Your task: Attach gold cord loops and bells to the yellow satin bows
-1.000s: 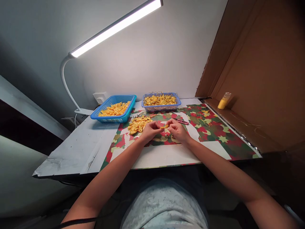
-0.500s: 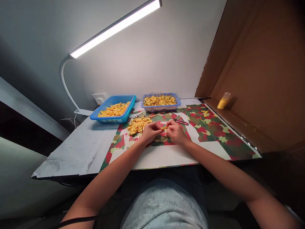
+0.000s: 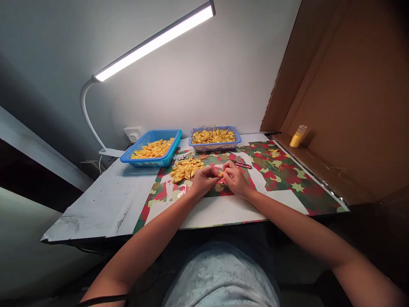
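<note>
My left hand (image 3: 203, 181) and my right hand (image 3: 235, 178) meet over the red-and-green patterned mat (image 3: 281, 175). Both pinch one small yellow piece (image 3: 220, 172) between their fingertips. A loose pile of similar yellow pieces (image 3: 186, 167) lies just left of my left hand. Behind my right hand lies a pink tool (image 3: 243, 164).
Two blue baskets stand at the back: the left basket (image 3: 152, 148) holds orange-yellow pieces, the right basket (image 3: 214, 137) yellow pieces with wire loops. A white desk lamp (image 3: 150, 42) arches overhead. A cardboard wall (image 3: 345, 85) with a yellow bottle (image 3: 298, 136) stands at right. Small metal parts (image 3: 183, 157) lie near the pile.
My hands have drawn a little closer together around the yellow piece. The view has shifted slightly; nothing else has moved.
</note>
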`<control>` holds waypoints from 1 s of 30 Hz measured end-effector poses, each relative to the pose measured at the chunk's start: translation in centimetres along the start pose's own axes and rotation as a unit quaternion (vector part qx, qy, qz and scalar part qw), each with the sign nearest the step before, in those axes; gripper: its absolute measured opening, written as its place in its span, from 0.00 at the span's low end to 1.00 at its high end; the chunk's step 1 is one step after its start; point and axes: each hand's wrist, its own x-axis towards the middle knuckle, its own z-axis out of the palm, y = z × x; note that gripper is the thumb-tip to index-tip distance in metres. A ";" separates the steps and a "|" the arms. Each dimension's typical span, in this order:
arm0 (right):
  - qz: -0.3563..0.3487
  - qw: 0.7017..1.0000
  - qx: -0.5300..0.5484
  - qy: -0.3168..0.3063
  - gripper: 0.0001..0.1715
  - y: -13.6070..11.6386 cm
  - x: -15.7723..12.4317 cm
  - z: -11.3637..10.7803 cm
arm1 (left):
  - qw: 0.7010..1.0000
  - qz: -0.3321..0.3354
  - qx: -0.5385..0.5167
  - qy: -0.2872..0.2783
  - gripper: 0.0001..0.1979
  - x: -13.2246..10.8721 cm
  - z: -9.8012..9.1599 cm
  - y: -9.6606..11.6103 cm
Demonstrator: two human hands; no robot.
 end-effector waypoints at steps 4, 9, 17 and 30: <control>-0.006 1.000 -0.006 0.003 0.17 -0.2 0.1 -0.2 | 0.999 0.029 0.011 0.024 0.08 0.0 0.0 -0.1; -0.024 0.999 -0.023 -0.012 0.15 -0.7 0.0 -0.6 | 0.996 0.068 0.035 0.041 0.04 -0.1 -0.3 0.2; -0.050 0.997 -0.064 -0.019 0.14 -0.9 -0.2 -1.0 | 0.991 0.106 0.058 0.050 0.04 -0.2 -0.4 0.1; 0.088 0.995 0.055 0.017 0.15 -0.1 0.3 -1.4 | 0.981 0.151 0.125 0.013 0.04 -0.2 -0.7 0.8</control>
